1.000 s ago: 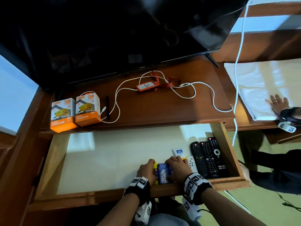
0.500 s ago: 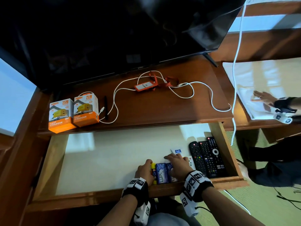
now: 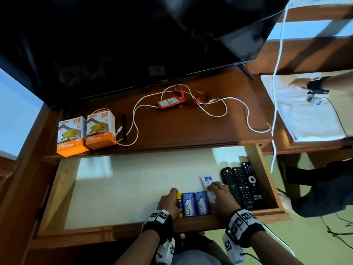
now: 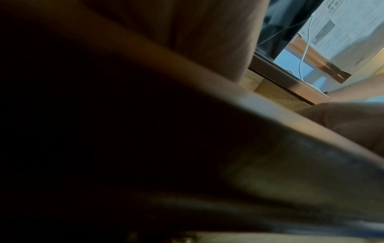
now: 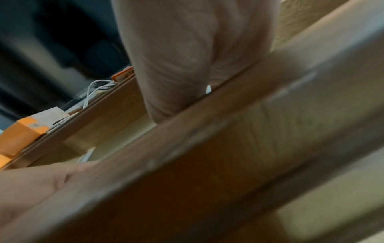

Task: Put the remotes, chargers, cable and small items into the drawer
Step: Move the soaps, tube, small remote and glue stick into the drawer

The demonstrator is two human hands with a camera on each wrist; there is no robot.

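Inside the open wooden drawer (image 3: 264, 176), against its front wall, two glossy blue packets (image 3: 194, 204) lettered "LUX" lie side by side. The left hand (image 3: 168, 202) rests at their left, fingers curled against a slim yellow stick (image 3: 178, 196) whose label is too small to read; whether it grips the stick I cannot tell. The right hand (image 3: 221, 197) lies on the other side of the packets with its fingertips pressed on a white tube (image 3: 207, 181) marked "Safi" — the lower part of the tube is hidden under the palm, and no grip around it shows. Just right of that hand, in the drawer's right front corner, three black remotes (image 3: 242, 184) lie parallel, long and button-studded. Above the drawer, on the dark polished worktop (image 3: 172, 127), stand two white-and-orange cardboard boxes (image 3: 86, 133) printed "25W" and "FAST CHARGER", beside a thin black pen (image 3: 124, 127). A white cable (image 3: 219, 109) loops loosely across the worktop and around an orange badge holder (image 3: 168, 102) with a strap; its card text is unreadable. Behind them sits a big dark screen (image 3: 133, 44), cut off at the top. Both wrist views are blurred and mostly blocked by the drawer's front edge — only palm skin shows.
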